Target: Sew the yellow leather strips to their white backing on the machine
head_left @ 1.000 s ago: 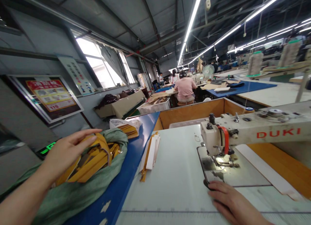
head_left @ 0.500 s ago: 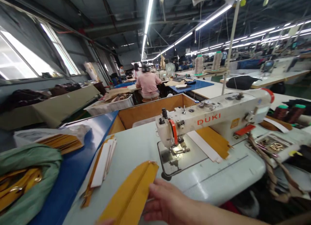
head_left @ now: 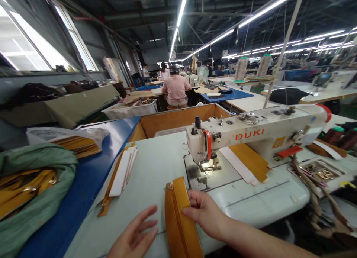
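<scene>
A long mustard zippered panel (head_left: 182,221) lies lengthwise before me, its zipper running down the middle and a metal pull at the far end. My right hand (head_left: 205,213) pinches its right edge between thumb and fingers. To the left of it, apart from the panel, is my left hand (head_left: 138,234), fingers stretched out and holding nothing. Just beyond the panel stands the sewing machine (head_left: 223,133), its needle area lit. Mustard and white strips (head_left: 248,163) lie under the machine's arm. The panel's near end runs out of view.
White and mustard strips with zippers (head_left: 121,174) lie on the table's left. Beyond them a green cloth bundle (head_left: 55,161) holds mustard pieces on a blue surface (head_left: 72,198). A tray of metal rings (head_left: 323,172) sits at right. A person in pink (head_left: 176,89) sits ahead.
The panel has swung from slanting to nearly straight and moved right. My right hand now grips its edge; my left hand has come into fuller view, off the panel. The view has shifted slightly.
</scene>
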### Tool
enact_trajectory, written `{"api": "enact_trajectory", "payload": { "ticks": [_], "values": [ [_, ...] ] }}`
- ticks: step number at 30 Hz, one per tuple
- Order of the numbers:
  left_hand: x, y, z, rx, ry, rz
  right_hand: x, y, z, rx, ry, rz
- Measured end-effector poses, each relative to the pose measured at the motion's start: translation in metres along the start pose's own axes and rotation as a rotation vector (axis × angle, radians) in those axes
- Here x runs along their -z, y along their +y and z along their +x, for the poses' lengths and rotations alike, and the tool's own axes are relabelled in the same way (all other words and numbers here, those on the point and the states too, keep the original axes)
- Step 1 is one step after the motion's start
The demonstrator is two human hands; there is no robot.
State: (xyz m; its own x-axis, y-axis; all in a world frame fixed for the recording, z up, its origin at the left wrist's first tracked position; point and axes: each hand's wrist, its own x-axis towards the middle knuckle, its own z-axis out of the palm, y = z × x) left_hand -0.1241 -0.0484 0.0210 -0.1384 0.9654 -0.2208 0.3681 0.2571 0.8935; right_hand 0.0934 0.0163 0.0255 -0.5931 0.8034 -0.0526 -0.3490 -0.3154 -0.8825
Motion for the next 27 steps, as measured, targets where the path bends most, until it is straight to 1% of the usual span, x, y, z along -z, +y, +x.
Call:
{"api": "enact_trajectory", "payload": {
  "ticks": [1,2,3,5,7,9,12,14,16,18,21,24,27],
  "values": [
    [-0.002,0.014,0.013,-0.036,0.071,-0.004,0.001,-0.001,-0.002,0.004,-0.004,-0.020],
    [-0.006,0.028,0.025,-0.059,0.102,0.001,0.003,-0.002,-0.004,0.008,-0.010,-0.036],
    [-0.011,0.040,0.037,-0.100,0.087,0.017,0.005,-0.003,-0.005,0.010,-0.016,-0.048],
    [-0.023,0.059,0.056,-0.196,0.019,0.090,0.009,-0.004,-0.005,0.008,-0.014,-0.105],
    [-0.035,0.068,0.072,-0.239,-0.013,0.140,0.016,-0.003,-0.001,-0.007,0.027,-0.223],
    [-0.043,0.070,0.087,-0.249,-0.014,0.170,0.026,-0.001,0.007,-0.029,0.096,-0.350],
    [-0.051,0.067,0.110,-0.255,-0.017,0.224,0.042,0.001,0.017,-0.058,0.211,-0.491],
    [-0.056,0.065,0.123,-0.254,-0.009,0.278,0.051,0.000,0.018,-0.062,0.270,-0.606],
    [-0.060,0.064,0.132,-0.258,0.016,0.339,0.057,-0.006,0.012,-0.041,0.297,-0.740],
    [-0.063,0.064,0.138,-0.274,0.045,0.395,0.064,-0.018,0.000,-0.009,0.306,-0.892],
    [-0.064,0.064,0.143,-0.318,0.076,0.468,0.082,-0.045,-0.021,0.006,0.347,-1.143],
    [-0.063,0.063,0.147,-0.384,0.114,0.533,0.109,-0.076,-0.038,-0.029,0.476,-1.394],
    [-0.063,0.060,0.152,-0.458,0.133,0.583,0.131,-0.097,-0.043,-0.127,0.594,-1.600]
  ]
}}
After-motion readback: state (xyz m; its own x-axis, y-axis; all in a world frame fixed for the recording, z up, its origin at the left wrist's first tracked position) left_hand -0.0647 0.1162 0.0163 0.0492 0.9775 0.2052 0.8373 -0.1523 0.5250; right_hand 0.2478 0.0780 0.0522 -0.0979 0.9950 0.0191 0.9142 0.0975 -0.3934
